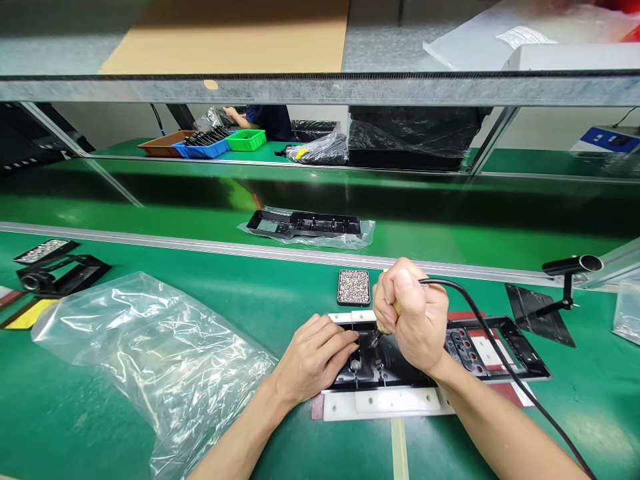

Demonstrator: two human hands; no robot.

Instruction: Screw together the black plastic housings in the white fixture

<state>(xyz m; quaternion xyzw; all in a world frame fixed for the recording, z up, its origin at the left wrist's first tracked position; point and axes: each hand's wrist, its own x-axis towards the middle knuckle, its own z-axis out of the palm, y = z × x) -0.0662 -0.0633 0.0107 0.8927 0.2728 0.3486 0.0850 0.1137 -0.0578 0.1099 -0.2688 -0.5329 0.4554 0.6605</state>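
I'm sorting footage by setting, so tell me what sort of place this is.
Probably a factory assembly workshop: a long black plastic housing sits between flat white blocks, the right hand grips a yellow-handled tool with a black cord, and a shallow blue plastic bin beyond holds thin black parts.

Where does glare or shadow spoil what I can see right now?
Head view: white glare streaks the clear plastic bag; head view: dark bands and soft reflections cross the green surface beyond the rail; head view: the black housing is dark beside the right hand, its fine details hard to tell.
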